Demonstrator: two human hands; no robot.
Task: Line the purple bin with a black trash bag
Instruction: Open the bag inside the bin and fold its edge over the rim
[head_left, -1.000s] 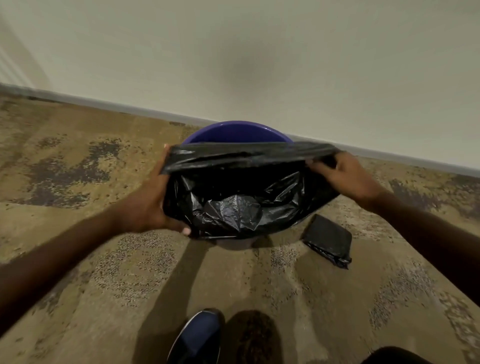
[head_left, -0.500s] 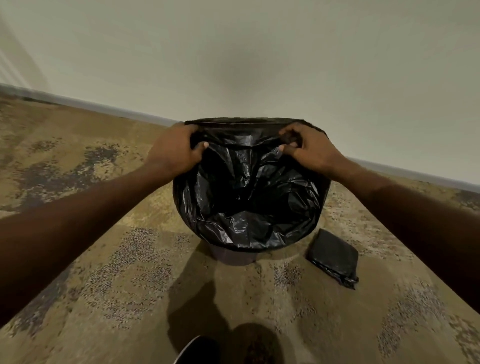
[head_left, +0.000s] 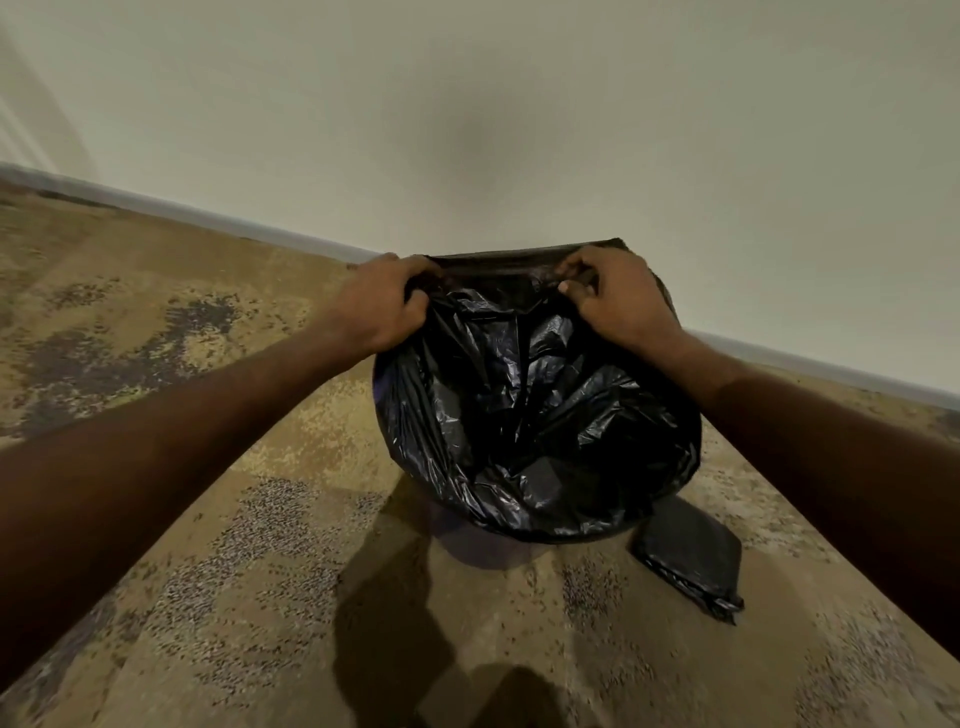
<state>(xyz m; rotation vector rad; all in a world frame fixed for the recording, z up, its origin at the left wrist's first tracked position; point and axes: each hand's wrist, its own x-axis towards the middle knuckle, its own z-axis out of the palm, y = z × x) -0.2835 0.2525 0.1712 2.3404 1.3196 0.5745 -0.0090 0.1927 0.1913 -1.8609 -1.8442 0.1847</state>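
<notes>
A black trash bag (head_left: 535, 415) hangs open inside the purple bin and drapes over its near rim. Only the bin's lower front (head_left: 478, 545) shows, a dim purple patch under the bag. My left hand (head_left: 379, 306) grips the bag's edge at the far left of the opening. My right hand (head_left: 618, 301) pinches the same edge at the far right. Between the two hands the bag's far edge is stretched in a flat band above the bin's back rim, which is hidden.
A folded stack of black bags (head_left: 691, 561) lies on the carpet just right of the bin. The bin stands close to a pale wall (head_left: 519, 130) with a grey baseboard (head_left: 208, 215). Patterned brown carpet (head_left: 234, 545) spreads to the left and front.
One second ago my hands held the bag at the near sides with the purple back rim showing. They have moved to the far edge and the bag now covers the rim.
</notes>
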